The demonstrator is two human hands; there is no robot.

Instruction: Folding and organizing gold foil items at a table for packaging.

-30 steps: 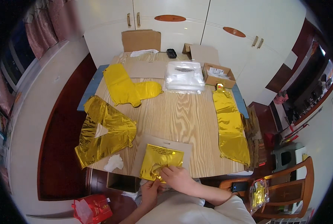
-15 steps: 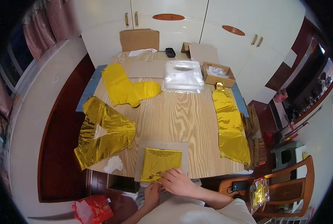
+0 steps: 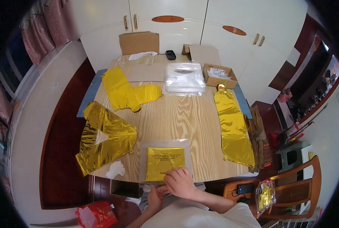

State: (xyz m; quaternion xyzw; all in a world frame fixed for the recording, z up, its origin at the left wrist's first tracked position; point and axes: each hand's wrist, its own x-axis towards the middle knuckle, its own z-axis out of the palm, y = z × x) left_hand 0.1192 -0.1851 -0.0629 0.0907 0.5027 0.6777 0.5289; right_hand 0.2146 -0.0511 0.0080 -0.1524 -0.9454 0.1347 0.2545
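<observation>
White cupboards stood behind the wooden worktop. At its six-o'clock edge lay a clear bag with a folded gold foil inside. The right hand lay flat on the bag's near edge, fingers loosely together, clamped on nothing. The left hand was just below the edge at the bag's mouth; I could not tell its grip. Gold balloons lay at nine, eleven and three o'clock.
</observation>
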